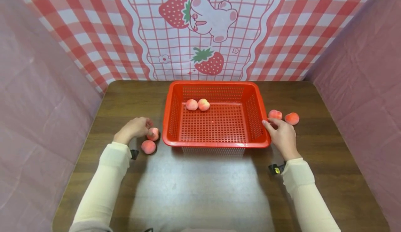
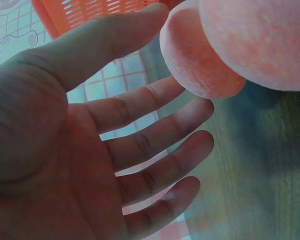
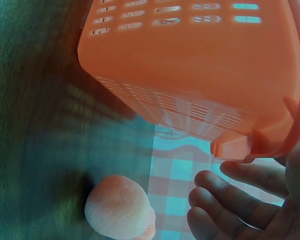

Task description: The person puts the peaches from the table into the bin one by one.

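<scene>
My left hand point(image 1: 135, 129) is at a pinkish peach point(image 1: 153, 133) on the table, left of the red basket. In the left wrist view the thumb and index finger lie at two sides of that peach point(image 2: 195, 60), the other fingers extended. A second peach point(image 1: 148, 147) sits just nearer to me. My right hand point(image 1: 283, 136) is at the basket's right rim point(image 1: 264, 127), thumb tip over it; whether it touches is unclear. Its fingers are loosely bent in the right wrist view, holding nothing visible. Beyond them lie two peaches point(image 1: 275, 114) point(image 1: 292, 118).
The red perforated basket point(image 1: 216, 145) stands mid-table with two peaches point(image 1: 197, 105) near its back left. Behind the wooden table point(image 1: 200, 190) hangs a checked strawberry-print cloth point(image 1: 210, 63). Pink cloth point(image 1: 360, 85) hangs at both sides.
</scene>
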A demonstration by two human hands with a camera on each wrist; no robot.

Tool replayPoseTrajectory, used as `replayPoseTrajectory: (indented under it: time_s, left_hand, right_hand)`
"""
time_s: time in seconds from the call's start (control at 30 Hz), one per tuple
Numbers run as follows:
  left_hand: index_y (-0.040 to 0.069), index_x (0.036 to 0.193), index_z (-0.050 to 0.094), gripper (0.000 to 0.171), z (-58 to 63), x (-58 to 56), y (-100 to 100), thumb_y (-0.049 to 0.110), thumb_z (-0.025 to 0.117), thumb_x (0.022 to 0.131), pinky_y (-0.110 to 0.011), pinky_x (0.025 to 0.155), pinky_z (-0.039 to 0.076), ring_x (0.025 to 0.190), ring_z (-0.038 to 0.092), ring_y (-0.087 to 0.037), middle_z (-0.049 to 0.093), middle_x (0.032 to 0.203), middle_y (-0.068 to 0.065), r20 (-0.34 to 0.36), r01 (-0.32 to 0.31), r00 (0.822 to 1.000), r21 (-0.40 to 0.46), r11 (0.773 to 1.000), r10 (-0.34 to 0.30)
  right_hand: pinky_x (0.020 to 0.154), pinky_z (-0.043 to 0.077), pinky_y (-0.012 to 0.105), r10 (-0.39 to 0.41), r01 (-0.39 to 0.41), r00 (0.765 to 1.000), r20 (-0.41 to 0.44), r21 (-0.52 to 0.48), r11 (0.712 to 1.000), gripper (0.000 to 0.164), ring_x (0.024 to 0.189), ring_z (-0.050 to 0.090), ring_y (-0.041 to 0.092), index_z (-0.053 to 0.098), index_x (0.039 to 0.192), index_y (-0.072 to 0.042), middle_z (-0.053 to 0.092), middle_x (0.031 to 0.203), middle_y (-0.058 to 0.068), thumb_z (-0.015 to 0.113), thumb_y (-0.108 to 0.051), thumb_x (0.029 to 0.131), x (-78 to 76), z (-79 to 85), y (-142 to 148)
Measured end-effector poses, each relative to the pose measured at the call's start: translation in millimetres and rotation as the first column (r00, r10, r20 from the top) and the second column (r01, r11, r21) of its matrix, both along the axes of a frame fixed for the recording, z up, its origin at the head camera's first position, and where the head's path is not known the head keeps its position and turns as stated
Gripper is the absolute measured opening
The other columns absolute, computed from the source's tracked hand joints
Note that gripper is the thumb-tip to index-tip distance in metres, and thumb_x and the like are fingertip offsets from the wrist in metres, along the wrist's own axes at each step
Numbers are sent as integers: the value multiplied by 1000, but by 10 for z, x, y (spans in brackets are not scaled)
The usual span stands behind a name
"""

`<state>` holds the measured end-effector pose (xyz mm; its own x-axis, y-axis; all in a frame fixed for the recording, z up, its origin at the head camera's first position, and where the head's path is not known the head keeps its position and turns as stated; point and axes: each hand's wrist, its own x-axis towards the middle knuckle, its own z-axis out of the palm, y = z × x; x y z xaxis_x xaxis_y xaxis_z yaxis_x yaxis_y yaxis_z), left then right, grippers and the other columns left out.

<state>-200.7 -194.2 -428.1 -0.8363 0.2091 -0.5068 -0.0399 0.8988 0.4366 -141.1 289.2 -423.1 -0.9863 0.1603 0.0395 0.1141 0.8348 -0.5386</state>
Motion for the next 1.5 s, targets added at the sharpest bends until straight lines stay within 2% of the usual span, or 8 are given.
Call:
replayPoseTrajectory:
  time_s: [0.2,0.4,0.57,0.7,0.93,1.07,1.23,1.5]
  left_hand:
    - [4,117,62,40,-8,3,-21,25,71,83,-49,90,49,105,59,-33,64,121,-17,6,9,1000,-16,1000,-9]
    - [3,116,64,38,3,-29,-37,25,69,84,-45,87,49,100,59,-31,66,113,-16,-28,36,999,-5,999,-36]
    - [6,120,62,42,11,-56,-31,28,68,86,-47,89,48,104,57,-32,64,118,-16,33,6,999,-23,1000,-6]
    - [6,120,62,44,-7,-65,-24,32,71,85,-46,88,47,102,57,-32,64,118,-16,31,26,999,-35,999,-25]
    - [7,120,61,44,-39,-33,-13,31,70,85,-45,87,47,102,56,-31,63,117,-14,54,5,999,-32,999,-3]
    - [6,122,60,46,-33,-29,-28,32,70,85,-45,87,47,102,57,-32,63,118,-16,22,8,1000,-27,1000,-8]
    - [5,123,60,50,-4,-41,-58,35,70,84,-49,90,47,104,58,-34,64,121,-17,-57,23,998,-16,1000,-24]
    - [4,122,61,52,46,-77,-50,37,71,84,-47,86,48,99,59,-33,67,113,-17,-167,-5,986,0,1000,5]
  right_hand:
    - [65,44,29,-2,2,1000,-1,2,1000,48,81,57,30,63,128,-3,70,104,21,60,-39,96,1,-8,-12]
    - [62,45,28,6,-7,999,-36,-4,1000,48,79,57,30,63,127,-2,70,103,22,60,-37,96,-21,2,-17]
    - [65,45,35,15,-13,995,-96,21,1000,43,79,60,33,66,122,0,71,99,22,62,-34,95,-36,-19,-21]
    - [68,46,39,23,-17,991,-135,42,999,39,78,62,35,68,117,0,72,94,22,64,-31,94,-25,-41,-27]
    - [63,45,32,21,-18,996,-92,33,999,40,74,60,31,67,119,1,71,92,21,63,-31,94,18,-57,-20]
    - [64,45,33,20,-16,995,-101,37,999,41,75,60,32,67,119,1,72,94,22,63,-32,95,14,-59,-17]
    - [64,45,34,23,-19,995,-102,44,999,42,75,60,32,66,120,1,71,95,22,62,-32,95,-5,-52,-4]
    - [67,46,38,28,-22,993,-119,56,998,41,76,60,33,67,119,0,72,94,22,62,-32,95,-14,-46,-3]
